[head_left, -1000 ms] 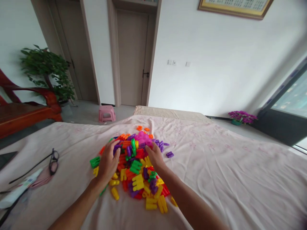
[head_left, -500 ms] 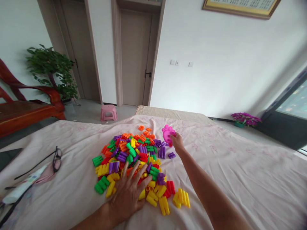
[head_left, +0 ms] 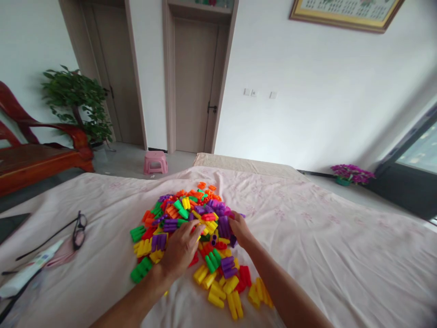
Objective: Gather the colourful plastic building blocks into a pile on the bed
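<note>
Plastic blks point(head_left: 212, 260), 1 pile point(head_left: 209, 217) w/ 2 hands point(head_left: 180, 249) point(head_left: 241, 229) on it, can't tell if gripping

No wording can be made out. At the far right, the gold-framed panel point(head_left: 344, 16) high on the white wall point(head_left: 307, 82) carries rows of dark characters, too small and soft to read. At the near left, the white tube point(head_left: 29, 272) bears small coloured print, likewise illegible.
</note>
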`<state>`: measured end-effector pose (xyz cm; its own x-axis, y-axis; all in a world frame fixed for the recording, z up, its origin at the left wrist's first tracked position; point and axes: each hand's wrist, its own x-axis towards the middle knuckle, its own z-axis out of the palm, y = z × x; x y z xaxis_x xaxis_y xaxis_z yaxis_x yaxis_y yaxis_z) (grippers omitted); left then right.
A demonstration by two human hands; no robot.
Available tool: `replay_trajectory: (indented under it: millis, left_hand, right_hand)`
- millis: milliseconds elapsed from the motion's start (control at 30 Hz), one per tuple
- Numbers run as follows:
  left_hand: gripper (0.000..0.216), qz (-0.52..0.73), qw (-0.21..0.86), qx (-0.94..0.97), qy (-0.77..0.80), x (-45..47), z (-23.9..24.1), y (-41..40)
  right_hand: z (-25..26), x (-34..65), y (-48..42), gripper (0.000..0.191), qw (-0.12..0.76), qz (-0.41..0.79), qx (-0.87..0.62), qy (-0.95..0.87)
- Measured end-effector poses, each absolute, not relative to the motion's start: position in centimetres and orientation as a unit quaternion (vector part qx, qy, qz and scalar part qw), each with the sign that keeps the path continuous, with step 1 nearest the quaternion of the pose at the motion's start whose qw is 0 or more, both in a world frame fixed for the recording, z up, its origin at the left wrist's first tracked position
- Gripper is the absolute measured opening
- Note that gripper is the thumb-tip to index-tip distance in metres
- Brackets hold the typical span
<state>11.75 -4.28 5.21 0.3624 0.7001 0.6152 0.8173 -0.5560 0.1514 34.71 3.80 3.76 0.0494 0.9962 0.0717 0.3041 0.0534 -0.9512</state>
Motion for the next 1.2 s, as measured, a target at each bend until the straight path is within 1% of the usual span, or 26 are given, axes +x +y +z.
replay_trajectory:
  millis: [100, 233, 300, 400, 500, 567, 667, 733, 900, 1067, 1200]
  left_hand:
    - [0.041, -0.382, 0.081, -0.789, -0.474, 11.0, 6.2, -2.8]
    - [0.029, -0.456, 0.092, -0.735, -0.494, 8.9, 8.0, -1.6]
    - [0.026, -0.469, 0.083, -0.707, -0.522, 7.4, 8.8, -1.4]
    - [0.03, -0.452, 0.049, -0.679, -0.576, 4.6, 9.3, -0.9]
    - [0.041, -0.435, -0.007, -0.672, -0.599, 1.4, 8.3, 0.4]
    - [0.051, -0.425, -0.074, -0.664, -0.611, -0.6, 6.8, 1.5]
    - [0.061, -0.413, -0.192, -0.629, -0.63, -2.9, 4.4, 3.0]
    - [0.065, -0.41, -0.239, -0.613, -0.631, -3.6, 3.1, 3.6]
    - [0.068, -0.385, -0.261, -0.638, -0.614, -3.8, 2.2, 4.2]
    - [0.069, -0.393, -0.282, -0.626, -0.611, -3.1, 3.0, 4.4]
    - [0.066, -0.409, -0.313, -0.631, -0.58, -2.6, 3.8, 4.4]
  right_hand:
    - [5.5, 32.8, 2.9, 0.018, 0.426, 0.346, -0.563, -0.617]
    - [8.8, 30.7, 1.5, 0.016, 0.357, 0.22, -0.549, -0.724]
    - [10.3, 30.1, 1.3, 0.016, 0.323, 0.173, -0.523, -0.769]
    - [11.8, 30.3, 3.4, 0.016, 0.308, 0.145, -0.502, -0.795]
    - [12.0, 31.5, 8.6, 0.014, 0.323, 0.126, -0.548, -0.761]
    - [11.5, 32.5, 12.6, 0.017, 0.316, 0.119, -0.593, -0.731]
    - [10.2, 33.5, 17.3, 0.022, 0.28, 0.106, -0.64, -0.707]
    - [9.3, 33.8, 19.1, 0.023, 0.264, 0.106, -0.651, -0.704]
    - [7.6, 33.2, 19.8, 0.023, 0.237, 0.112, -0.638, -0.724]
    - [7.1, 32.6, 16.1, 0.019, 0.222, 0.139, -0.58, -0.772]
    - [7.2, 33.2, 12.2, 0.02, 0.266, 0.194, -0.507, -0.797]
